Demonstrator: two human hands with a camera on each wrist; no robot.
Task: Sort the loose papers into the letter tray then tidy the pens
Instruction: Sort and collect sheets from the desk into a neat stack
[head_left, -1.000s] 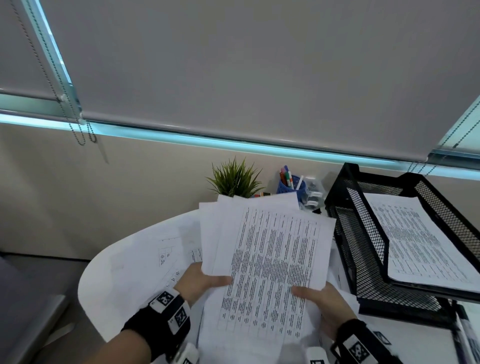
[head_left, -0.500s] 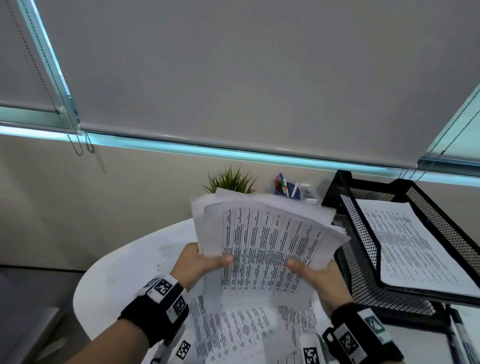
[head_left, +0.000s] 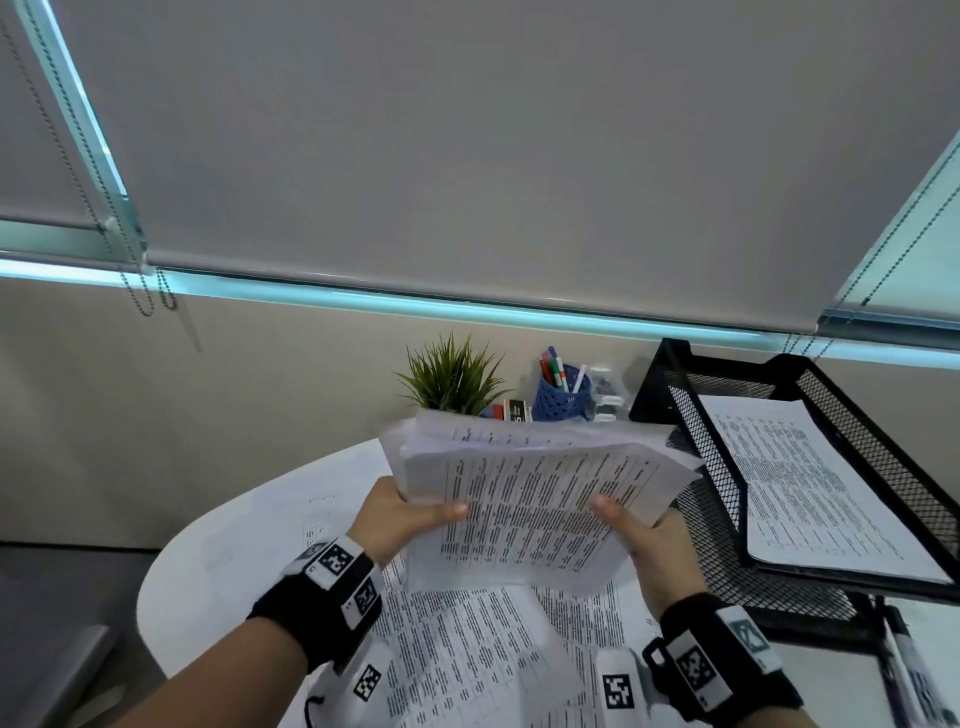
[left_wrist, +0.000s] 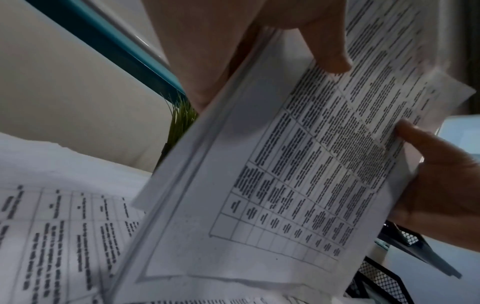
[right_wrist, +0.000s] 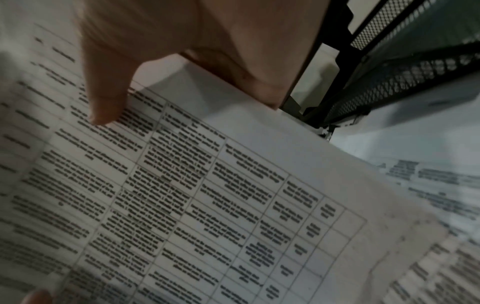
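Both hands hold a stack of printed papers (head_left: 535, 499) up above the white table (head_left: 249, 525). My left hand (head_left: 410, 514) grips its left edge, thumb on top; my right hand (head_left: 631, 525) grips the right edge the same way. The wrist views show the same stack (left_wrist: 272, 185) (right_wrist: 207, 185) with a thumb pressed on the printed table. More loose papers (head_left: 467, 649) lie on the table under the stack. The black mesh letter tray (head_left: 883, 426) stands at the right, with a printed sheet (head_left: 800, 483) in its top tier. A blue pen cup (head_left: 563, 397) with several pens stands at the back.
A small green plant (head_left: 449, 376) stands beside the pen cup against the wall. A clear box (head_left: 608, 392) sits behind the cup. A dark pen (head_left: 909, 670) lies on the table in front of the tray. Window blinds fill the background.
The stack has been lifted off the table and tipped flatter, towards the letter tray; both hands rose with it. The loose sheets beneath it have come into view.
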